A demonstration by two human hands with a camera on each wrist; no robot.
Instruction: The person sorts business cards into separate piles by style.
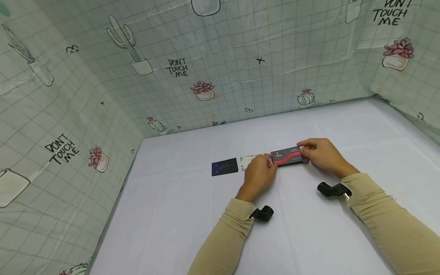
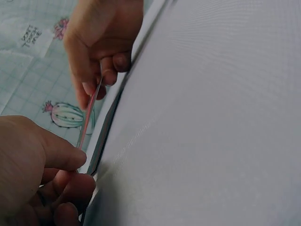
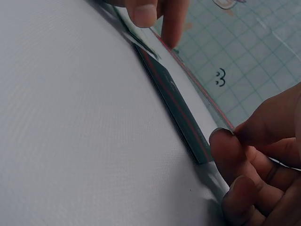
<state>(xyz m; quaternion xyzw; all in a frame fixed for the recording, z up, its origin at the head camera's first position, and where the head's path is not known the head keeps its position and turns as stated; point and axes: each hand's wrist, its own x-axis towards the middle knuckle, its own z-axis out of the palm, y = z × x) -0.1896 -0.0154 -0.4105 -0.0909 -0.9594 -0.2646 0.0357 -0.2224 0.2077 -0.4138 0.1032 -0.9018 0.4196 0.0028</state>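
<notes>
Both hands hold a thin dark grey card with a red wave (image 1: 286, 156) slightly above the white table. My left hand (image 1: 259, 173) pinches its left end between thumb and fingers. At the opposite end, my right hand (image 1: 322, 154) pinches it the same way. The wrist views show this held card edge-on, as a thin reddish line (image 3: 205, 94). Below it, another dark card with a red stripe (image 3: 174, 103) lies on the table; the held card hides it in the head view. A pale patterned card (image 1: 245, 161) lies partly behind the left hand.
A black card with bluish print (image 1: 224, 167) lies left of the pale card. The white tabletop (image 1: 165, 214) meets a cactus-printed grid cloth (image 1: 233, 72) at the back and sides. Each sleeve carries a black wrist mount (image 1: 262, 214).
</notes>
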